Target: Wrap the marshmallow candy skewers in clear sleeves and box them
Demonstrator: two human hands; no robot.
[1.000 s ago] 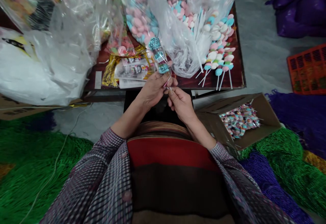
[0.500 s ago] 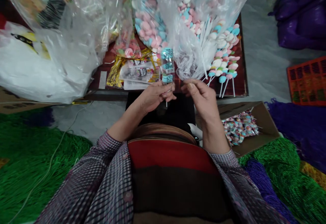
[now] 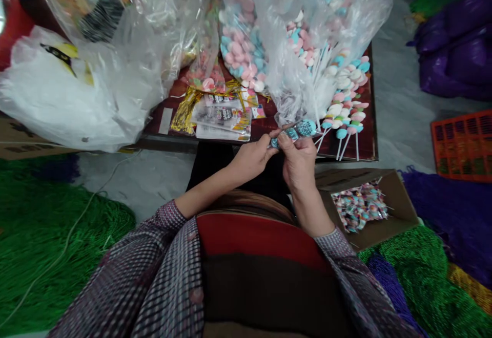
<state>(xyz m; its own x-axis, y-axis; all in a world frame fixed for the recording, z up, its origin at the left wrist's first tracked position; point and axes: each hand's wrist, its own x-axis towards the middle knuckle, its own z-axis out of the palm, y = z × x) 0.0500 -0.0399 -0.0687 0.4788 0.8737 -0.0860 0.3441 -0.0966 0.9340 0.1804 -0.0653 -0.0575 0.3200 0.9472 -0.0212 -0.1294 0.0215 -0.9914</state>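
A candy skewer in a clear printed wrapper [image 3: 306,128], with blue pieces showing, lies tilted between my two hands at the table's front edge. My left hand [image 3: 255,160] pinches its lower end, and the fingertips hide the stick. Around the middle of the wrapped skewer my right hand [image 3: 299,161] is closed, thumb on top. Just right of it, unwrapped candy skewers [image 3: 342,105] in pink, white and blue rest on the table with their white sticks toward me. Flat printed wrappers [image 3: 223,115] and gold twist ties [image 3: 186,110] lie to the left.
Clear bags of pink and blue candies [image 3: 242,46] crowd the back of the dark red table [image 3: 369,143]. A white plastic bag [image 3: 84,107] bulges at left. A cardboard box [image 3: 400,189] of wrapped skewers stands below right, near an orange crate [image 3: 461,146]. Green strands [image 3: 69,230] cover the floor.
The wrapped skewer has swung from upright to tilted right. My right hand, apart from it before, has closed on it. The view has shifted slightly.
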